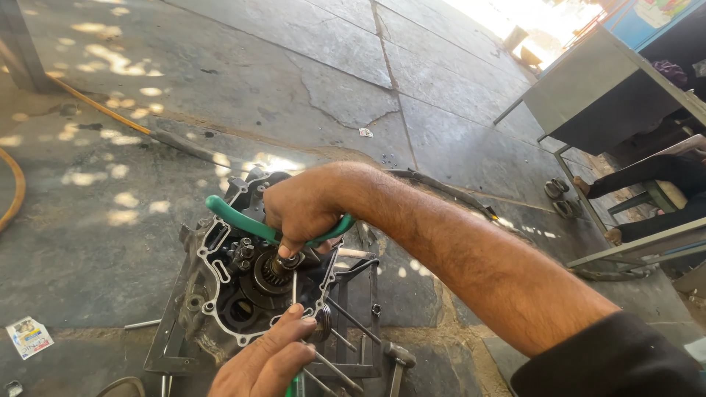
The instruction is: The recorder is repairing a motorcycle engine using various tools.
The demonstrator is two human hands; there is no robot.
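Nearby: orange hose (95, 105), paper scrap (29, 337) (floor).

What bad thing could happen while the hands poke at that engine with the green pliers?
1. The green-handled pliers in the right hand grip a small part on the gear shaft; they might slip and pinch the left hand, whose fingers sit right beside it.
2. A small freed part could spring off onto the stone floor and get lost.
3. The engine case rests on a low metal stand; hard pulling might tip it.
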